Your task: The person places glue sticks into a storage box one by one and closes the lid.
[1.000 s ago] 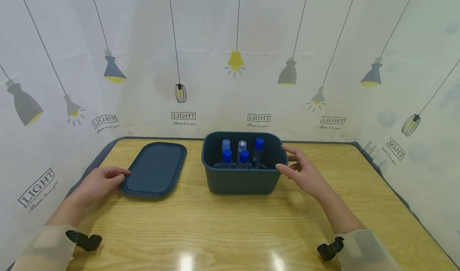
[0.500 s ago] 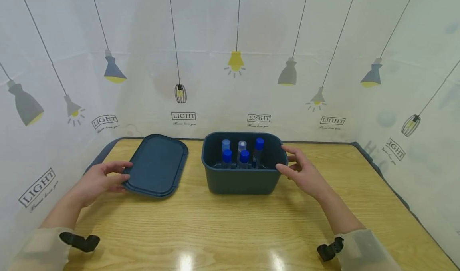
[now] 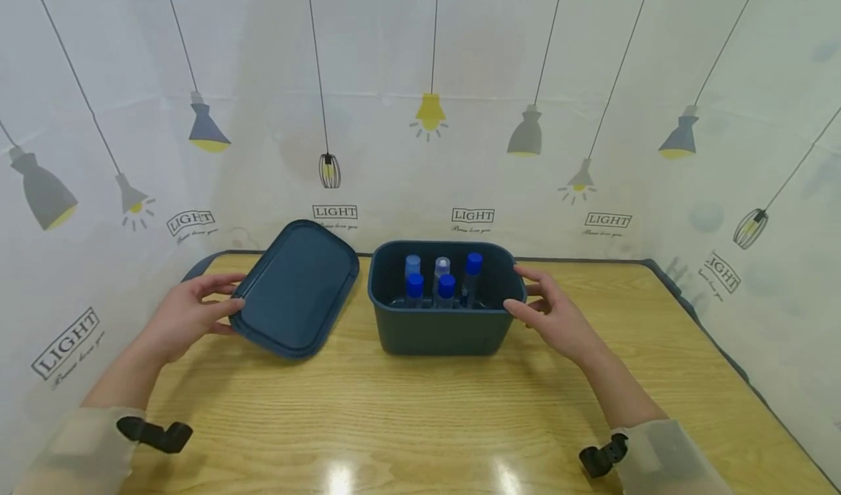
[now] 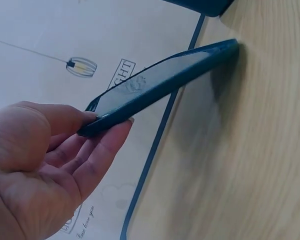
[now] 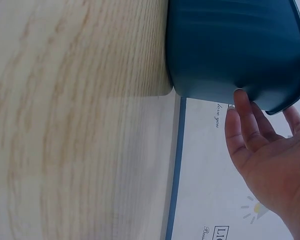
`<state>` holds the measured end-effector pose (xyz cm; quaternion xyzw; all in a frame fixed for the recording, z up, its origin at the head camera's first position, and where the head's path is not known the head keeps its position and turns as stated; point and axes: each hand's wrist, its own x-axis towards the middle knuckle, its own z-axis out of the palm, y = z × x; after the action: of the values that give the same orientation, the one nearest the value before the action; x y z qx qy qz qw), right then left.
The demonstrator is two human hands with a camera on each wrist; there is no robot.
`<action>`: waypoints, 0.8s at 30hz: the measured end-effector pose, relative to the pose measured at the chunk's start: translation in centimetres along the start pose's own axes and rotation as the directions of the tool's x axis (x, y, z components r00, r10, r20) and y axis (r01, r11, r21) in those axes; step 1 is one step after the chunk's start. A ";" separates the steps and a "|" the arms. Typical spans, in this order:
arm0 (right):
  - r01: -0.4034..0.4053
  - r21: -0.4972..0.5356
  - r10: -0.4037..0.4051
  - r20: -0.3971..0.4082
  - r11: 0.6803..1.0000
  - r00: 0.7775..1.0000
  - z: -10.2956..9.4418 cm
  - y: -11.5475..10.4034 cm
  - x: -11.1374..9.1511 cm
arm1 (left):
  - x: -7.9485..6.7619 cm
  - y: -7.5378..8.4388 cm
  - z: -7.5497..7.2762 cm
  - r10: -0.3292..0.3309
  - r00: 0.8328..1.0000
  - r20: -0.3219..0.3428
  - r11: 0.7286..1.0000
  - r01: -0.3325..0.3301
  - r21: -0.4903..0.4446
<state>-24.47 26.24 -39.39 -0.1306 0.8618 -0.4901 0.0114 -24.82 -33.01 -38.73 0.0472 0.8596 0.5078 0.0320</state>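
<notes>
My left hand (image 3: 182, 318) pinches the left edge of a dark blue lid (image 3: 296, 290), thumb above and fingers below. The lid (image 4: 175, 82) is tilted in the left wrist view, its left side raised and its far end low near the table. Right of it stands a dark blue open storage box (image 3: 443, 333). My right hand (image 3: 560, 318) holds the box's right end, thumb at the front rim. In the right wrist view, fingers (image 5: 242, 112) touch the box's outer wall (image 5: 230, 50). Inside the box stand several small clear bottles (image 3: 469, 283), mostly blue-capped; their lower parts are hidden.
The wooden table (image 3: 394, 422) carries the box near its back edge. Behind and at both sides hangs a pale cloth (image 3: 381, 57) printed with lamps. Black wrist mounts (image 3: 154, 435) sit on both forearms.
The lid has come up from lying flat to a tilt, shifting slightly right and back, with my left hand raised under its edge. My right hand and the box stay put.
</notes>
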 end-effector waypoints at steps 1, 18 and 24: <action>0.002 0.004 -0.002 0.001 1.000 1.000 0.0 0.0 0.0 | 0.1 0.3 0.1 0.009 1.000 -0.006 1.000 -0.009 0.009; -0.010 -0.038 0.011 0.012 0.999 1.000 -0.2 -0.3 0.2 | 3.4 7.3 0.7 0.159 0.962 -0.220 0.977 -0.121 0.176; -0.020 -0.049 0.020 0.012 0.999 1.000 -0.3 -0.4 0.1 | 5.2 9.7 1.2 0.201 0.944 -0.261 0.966 -0.148 0.210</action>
<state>-24.48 26.24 -38.87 -0.1251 0.8748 -0.4677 0.0183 -29.42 -26.74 -30.84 0.0540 0.8917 0.4271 -0.1399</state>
